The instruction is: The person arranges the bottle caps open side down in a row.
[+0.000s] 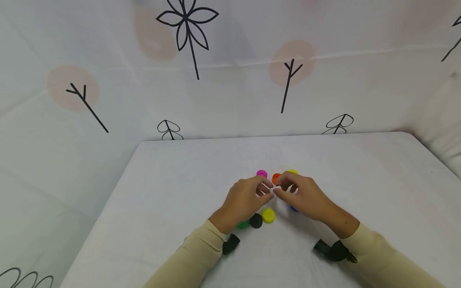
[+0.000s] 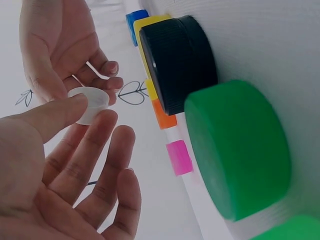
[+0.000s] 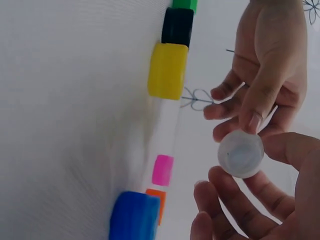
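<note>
A small white, translucent bottle cap (image 3: 241,154) is raised above the table between the two hands. My left hand (image 1: 248,198) pinches its near side, with the thumb on the face of the cap and the other fingers loosely spread. On the opposite edge, my right hand (image 1: 304,196) pinches the same cap between thumb and fingers. Below the hands, a yellow cap (image 1: 268,215), a black cap (image 1: 256,220) and a green cap (image 1: 243,225) sit in a row. A blue cap (image 1: 294,208) is partly hidden under the right hand.
Beyond the hands stand a pink cap (image 1: 261,173), an orange cap (image 1: 276,177) and another yellow cap (image 1: 293,171). A second green piece (image 2: 295,230) shows at the corner of the left wrist view. White cloth covers the table (image 1: 162,192); a patterned curtain (image 1: 234,96) hangs behind.
</note>
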Available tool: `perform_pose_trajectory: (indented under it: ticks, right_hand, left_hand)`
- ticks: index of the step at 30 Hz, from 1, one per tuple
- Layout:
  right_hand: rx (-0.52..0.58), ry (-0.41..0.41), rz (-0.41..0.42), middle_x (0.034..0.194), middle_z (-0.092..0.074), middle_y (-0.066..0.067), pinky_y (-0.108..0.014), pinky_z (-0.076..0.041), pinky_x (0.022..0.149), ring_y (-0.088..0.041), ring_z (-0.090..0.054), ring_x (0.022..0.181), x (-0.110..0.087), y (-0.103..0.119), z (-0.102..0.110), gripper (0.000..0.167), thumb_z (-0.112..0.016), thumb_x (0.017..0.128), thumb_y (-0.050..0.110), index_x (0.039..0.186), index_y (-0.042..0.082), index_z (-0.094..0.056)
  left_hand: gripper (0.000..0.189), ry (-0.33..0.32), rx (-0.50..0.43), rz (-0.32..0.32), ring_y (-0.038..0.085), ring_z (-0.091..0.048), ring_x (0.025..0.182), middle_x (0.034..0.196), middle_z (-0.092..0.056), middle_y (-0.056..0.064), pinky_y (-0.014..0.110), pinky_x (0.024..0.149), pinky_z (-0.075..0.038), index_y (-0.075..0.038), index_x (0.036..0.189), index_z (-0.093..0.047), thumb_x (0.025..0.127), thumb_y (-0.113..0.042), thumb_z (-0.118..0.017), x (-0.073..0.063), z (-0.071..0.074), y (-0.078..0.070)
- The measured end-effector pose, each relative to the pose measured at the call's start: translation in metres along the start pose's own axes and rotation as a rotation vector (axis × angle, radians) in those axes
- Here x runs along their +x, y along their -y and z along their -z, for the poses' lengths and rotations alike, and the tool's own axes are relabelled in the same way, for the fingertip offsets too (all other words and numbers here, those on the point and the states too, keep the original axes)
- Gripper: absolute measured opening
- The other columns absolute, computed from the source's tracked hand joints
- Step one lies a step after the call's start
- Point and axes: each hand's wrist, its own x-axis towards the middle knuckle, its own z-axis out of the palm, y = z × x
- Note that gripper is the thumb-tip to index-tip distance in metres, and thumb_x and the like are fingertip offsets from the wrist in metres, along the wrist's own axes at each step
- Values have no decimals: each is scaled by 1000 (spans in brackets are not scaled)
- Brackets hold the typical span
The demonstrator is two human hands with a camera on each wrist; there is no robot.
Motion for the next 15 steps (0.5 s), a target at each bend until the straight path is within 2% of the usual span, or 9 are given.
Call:
perform_pose_trajectory:
  ticks: [9, 15]
  right_hand:
    - [8, 89, 97, 95, -66, 11, -27, -53, 79, -6, -60, 87, -2, -4, 16, 10, -71, 93, 19, 101, 19, -65]
    - [56, 171, 142, 98, -65, 12, -25, -52, 79, -7, -60, 89, -4, -9, 25, 12, -73, 92, 20, 100, 20, -65]
  left_hand:
    - [20, 65, -27, -81, -1, -67, 88, 97, -75, -9, 16, 74, -51, -21, 111, -70, 93, -29, -72, -1, -3, 0]
    - [21, 96, -7, -105, 0, -67, 89, 99, -75, -10, 15, 76, -51, -20, 112, -69, 93, -30, -72, -2, -4, 0]
